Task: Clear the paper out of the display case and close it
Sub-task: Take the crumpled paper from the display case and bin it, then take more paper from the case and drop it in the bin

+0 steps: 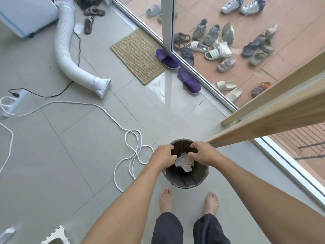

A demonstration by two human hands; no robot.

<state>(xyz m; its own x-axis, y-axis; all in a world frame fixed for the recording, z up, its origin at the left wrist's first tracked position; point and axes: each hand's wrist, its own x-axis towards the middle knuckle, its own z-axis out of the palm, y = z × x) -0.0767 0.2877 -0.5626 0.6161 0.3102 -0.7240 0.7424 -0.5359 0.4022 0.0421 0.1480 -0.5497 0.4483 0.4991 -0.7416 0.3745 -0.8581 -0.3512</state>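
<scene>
**Crumpled paper held over a waste bin**

Seen from above, the left hand (164, 156) and right hand (202, 154) pinch crumpled white paper (184, 162) over a dark lined bin (186, 180) on the grey tiled floor (79, 155), just ahead of bare feet (166, 201).

Room around the bin

The bin's (186, 180) mouth is open on top, but both hands and crumpled paper (184, 162) fill it. A wooden beam (263, 124) crowds its right; loose white rope (135, 152) lies left.
</scene>
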